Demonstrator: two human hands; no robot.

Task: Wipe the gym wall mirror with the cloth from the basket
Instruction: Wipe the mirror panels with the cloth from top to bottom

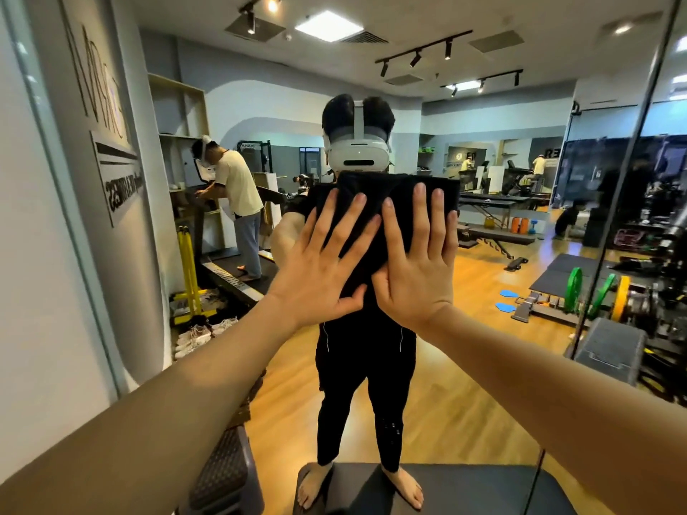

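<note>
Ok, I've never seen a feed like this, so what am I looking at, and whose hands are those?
One picture, from a camera worn on a person's head. They face the wall mirror, so the gym and the standing figure are reflections. The two arms reaching in are the wearer's own. The left hand and right hand lie flat, fingers straight, pressing a black cloth against the glass. Nothing is gripped; the cloth is pinned by the palms.

A matt black cloth [390, 217] lies flat against the glossy, smooth glass of the gym wall mirror [520, 202], which reflects a polished wood floor [464, 403] and a matt padded bench [464, 488].
</note>
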